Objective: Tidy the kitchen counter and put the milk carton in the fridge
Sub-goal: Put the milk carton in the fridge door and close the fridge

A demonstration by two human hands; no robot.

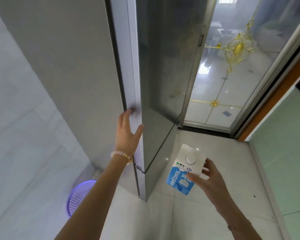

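Note:
The tall grey fridge [163, 75] fills the middle of the view, its door [73, 66] on the left. My left hand [127, 130] is stretched up to the door's edge, fingers hooked around it and thumb spread; the fingertips are blurred. My right hand [210, 177] holds a blue and white milk carton [184, 172] with a round white cap, low and to the right of the fridge, above the floor. The inside of the fridge is hidden.
A purple mesh basket [78, 198] stands on the floor at the lower left beside the white wall. A glass sliding door [232, 66] with gold ornament is behind the fridge on the right. Pale floor tiles [180, 219] lie below.

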